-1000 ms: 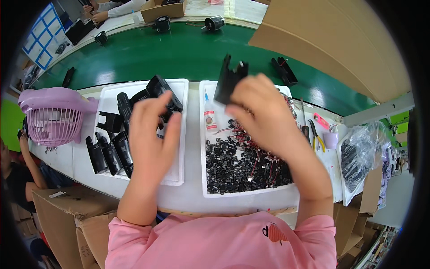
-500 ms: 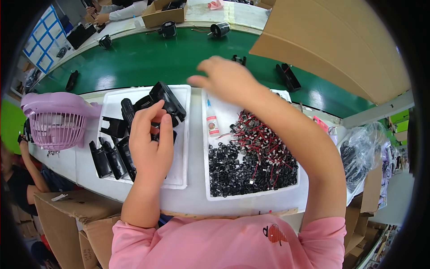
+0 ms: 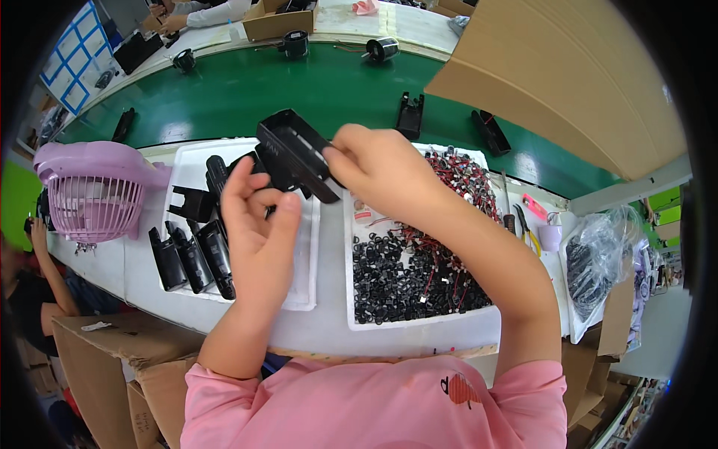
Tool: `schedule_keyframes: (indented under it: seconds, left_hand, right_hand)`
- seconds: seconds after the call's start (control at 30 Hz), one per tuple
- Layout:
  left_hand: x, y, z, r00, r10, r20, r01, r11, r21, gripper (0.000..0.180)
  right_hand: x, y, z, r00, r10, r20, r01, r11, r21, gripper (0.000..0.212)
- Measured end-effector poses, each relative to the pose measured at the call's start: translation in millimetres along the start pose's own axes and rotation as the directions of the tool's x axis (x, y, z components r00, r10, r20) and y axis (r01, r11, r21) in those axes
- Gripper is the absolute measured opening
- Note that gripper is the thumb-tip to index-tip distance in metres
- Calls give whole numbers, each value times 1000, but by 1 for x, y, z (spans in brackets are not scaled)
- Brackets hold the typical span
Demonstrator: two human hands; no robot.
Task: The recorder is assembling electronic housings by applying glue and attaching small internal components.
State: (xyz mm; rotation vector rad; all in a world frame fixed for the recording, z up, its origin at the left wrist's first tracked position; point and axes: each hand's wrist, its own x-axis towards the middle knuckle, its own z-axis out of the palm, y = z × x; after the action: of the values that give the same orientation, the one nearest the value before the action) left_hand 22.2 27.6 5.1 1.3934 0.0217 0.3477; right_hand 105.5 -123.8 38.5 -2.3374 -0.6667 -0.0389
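Note:
My right hand (image 3: 385, 168) grips the right end of a black open-topped plastic housing (image 3: 295, 150), which is tilted above the left white foam tray (image 3: 303, 292). Close below that housing, my left hand (image 3: 262, 217) has its thumb and fingers apart and holds nothing that I can see. Several black half-shell covers (image 3: 170, 258) lie in the left tray, along with a notched black part (image 3: 191, 203). Under my right forearm stands a right foam tray (image 3: 350, 314) holding small black ring-like parts (image 3: 389, 288) and red-wired connectors (image 3: 467, 183).
A green conveyor belt (image 3: 224, 105) runs behind the trays, carrying black housings (image 3: 410, 116) and motors (image 3: 383, 50). At left stands a lilac fan casing (image 3: 97, 194). Pliers (image 3: 529, 232) and a bagged bundle (image 3: 598, 258) lie right; a cardboard flap (image 3: 553, 82) overhangs the belt.
My right hand has come back from over the belt and taken hold of the black housing, which has shifted up and right. My left hand's fingers have spread. A belt housing shows more fully.

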Motion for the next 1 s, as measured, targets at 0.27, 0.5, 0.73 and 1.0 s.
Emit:
schedule_keyframes:
  seconds: [0.27, 0.5, 0.73, 1.0]
  left_hand:
    - [-16, 1, 6, 741, -370, 560, 612, 716, -337, 43]
    - [-14, 2, 6, 773, -348, 530, 598, 676, -429, 59]
    - [-11, -8, 2, 717, -323, 617, 630, 680, -376, 51]
    - [-19, -8, 7, 723, -393, 568, 587, 783, -205, 45]
  right_hand:
    - [-67, -2, -18, 995, 55, 89, -79, 950, 301, 15]
    - [-99, 14, -10, 954, -34, 298, 96, 975, -198, 20]
    - [-103, 30, 3, 947, -79, 310, 156, 960, -234, 9]
    - [-96, 31, -9, 995, -93, 26, 90, 993, 78, 8]
